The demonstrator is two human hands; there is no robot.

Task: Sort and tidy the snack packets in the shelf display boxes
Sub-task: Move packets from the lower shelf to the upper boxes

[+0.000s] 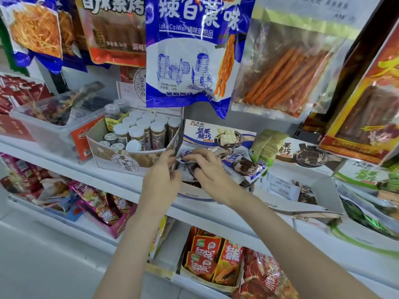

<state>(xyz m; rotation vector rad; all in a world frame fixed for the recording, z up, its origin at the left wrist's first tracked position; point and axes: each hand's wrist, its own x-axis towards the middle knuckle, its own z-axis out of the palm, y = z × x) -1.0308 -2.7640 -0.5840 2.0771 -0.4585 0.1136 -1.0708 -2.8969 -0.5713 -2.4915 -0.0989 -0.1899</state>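
A white and blue display box (218,134) of chocolate snack packets stands on the middle shelf. Both my hands are inside it. My left hand (162,175) grips the left ends of several upright packets at the box's left side. My right hand (207,169) has its fingers curled over the white and blue packets (187,157) in the box. More of these packets (248,167) lie loose and tilted to the right of my right hand. What lies under my hands is hidden.
A cardboard box of white-capped jars (140,134) stands left of the display box, with a clear plastic tub (54,124) further left. A second chocolate box (302,186) and a green one (371,175) stand to the right. Large bags (190,50) hang overhead. Lower shelves hold red packets (211,262).
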